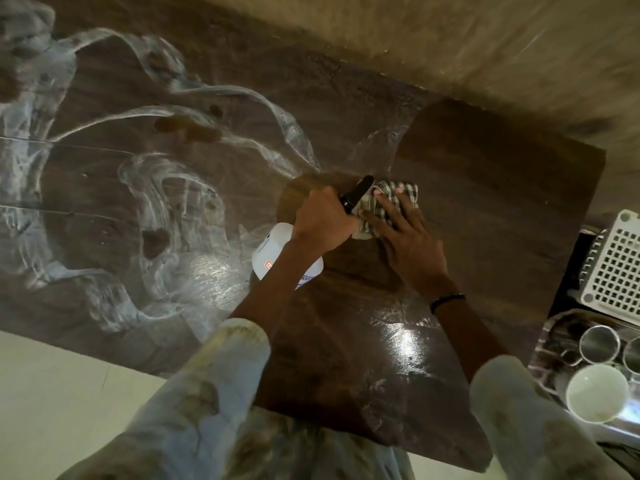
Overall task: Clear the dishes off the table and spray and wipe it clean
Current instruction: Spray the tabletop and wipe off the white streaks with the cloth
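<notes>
A dark wooden table [485, 188] fills the view, its left part smeared with white streaks of spray [166, 188] and brown stains [188, 128]. My left hand [322, 220] grips a white spray bottle [277, 252] by its black trigger head [356, 195], the bottle held above the table. Right beside it, my right hand [405, 233] lies flat with spread fingers on a checked cloth [391, 199], pressing it on the tabletop. The table's right part looks dark and free of streaks.
To the right of the table stands a metal tray [550, 344] holding steel cups [599, 344] and a white bowl [597, 393]. A white perforated rack [616, 268] sits behind them. The pale floor [52, 393] shows at the lower left.
</notes>
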{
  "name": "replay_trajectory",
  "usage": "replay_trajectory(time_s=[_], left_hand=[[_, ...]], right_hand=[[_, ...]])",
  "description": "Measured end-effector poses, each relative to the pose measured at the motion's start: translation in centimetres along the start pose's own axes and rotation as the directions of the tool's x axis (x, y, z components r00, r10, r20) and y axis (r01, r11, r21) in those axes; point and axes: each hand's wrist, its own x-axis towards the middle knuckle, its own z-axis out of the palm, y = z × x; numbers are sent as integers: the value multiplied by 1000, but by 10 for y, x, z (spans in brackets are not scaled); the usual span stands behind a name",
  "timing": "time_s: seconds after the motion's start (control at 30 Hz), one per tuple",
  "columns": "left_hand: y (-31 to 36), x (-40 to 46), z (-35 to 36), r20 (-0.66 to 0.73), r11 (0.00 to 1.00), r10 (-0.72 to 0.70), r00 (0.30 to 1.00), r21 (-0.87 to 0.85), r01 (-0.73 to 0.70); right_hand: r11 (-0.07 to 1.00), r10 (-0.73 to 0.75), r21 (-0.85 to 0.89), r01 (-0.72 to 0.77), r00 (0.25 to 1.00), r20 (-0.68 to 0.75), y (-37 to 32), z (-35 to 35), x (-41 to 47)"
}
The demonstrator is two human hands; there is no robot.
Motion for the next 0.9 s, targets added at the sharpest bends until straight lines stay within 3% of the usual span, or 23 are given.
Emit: replay_trajectory(time_s=[0.23,0.4,0.47,0.57,0.63,0.7,0.9], left_hand=[[-5,14,-7,-81,999,-42,996,15,43],[-12,20,-20,-68,996,-61,996,-68,56],[-13,20,-25,-92,994,-53,994,-102,44],[-13,20,-31,-110,995,-23,994,-102,11],[-10,22,-34,-99,996,-19,995,-91,10],[-9,25,-37,-104,997,-21,994,-82,13],[-8,34,-44,-109,993,-34,993,-112,22]], right_hand=[[996,89,22,-88,994,-65,31,-12,28],[981,186,69,-180,979,-88,24,-19,93],[987,155,62,-149,983,-103,4,-12,112],[1000,-11,-1,11,997,-78,-26,3,109],[993,-121,-19,121,991,-53,-25,4,89],[991,-132,-5,132,990,-41,-5,-3,70],[966,247,99,-238,964,-98,46,-29,111]])
